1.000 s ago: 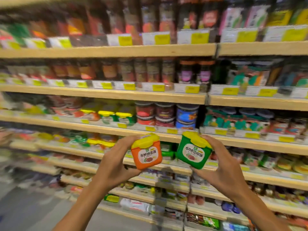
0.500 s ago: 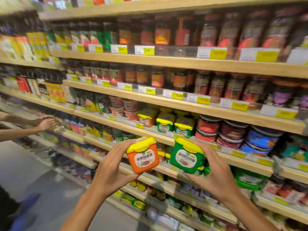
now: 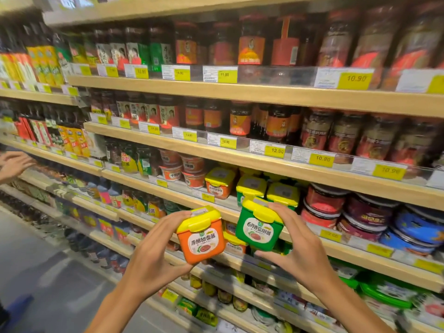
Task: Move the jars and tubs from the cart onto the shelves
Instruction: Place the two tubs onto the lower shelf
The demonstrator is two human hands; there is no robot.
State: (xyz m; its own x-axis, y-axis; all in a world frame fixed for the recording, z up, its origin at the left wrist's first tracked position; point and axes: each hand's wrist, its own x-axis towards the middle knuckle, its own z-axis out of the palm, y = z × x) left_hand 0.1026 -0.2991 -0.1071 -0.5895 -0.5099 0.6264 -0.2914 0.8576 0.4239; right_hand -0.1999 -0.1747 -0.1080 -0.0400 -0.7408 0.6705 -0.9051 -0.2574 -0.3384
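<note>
Pinching an orange tub point(image 3: 203, 239) in left fingers point(image 3: 168, 221), right fingers point(image 3: 278, 210) clasp a green tub point(image 3: 259, 228).

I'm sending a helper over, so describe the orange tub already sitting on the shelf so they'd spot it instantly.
Find the shelf edged with yellow price tags, third down from the top. Beneath it, right of the stacked red bowls, sits the orange tub. It alone pairs a yellow lid with an orange body; the lidded tubs to its right are green.

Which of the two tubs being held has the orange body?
The orange tub in the left hand; the right hand holds the green tub. Both lids are yellow.
</note>
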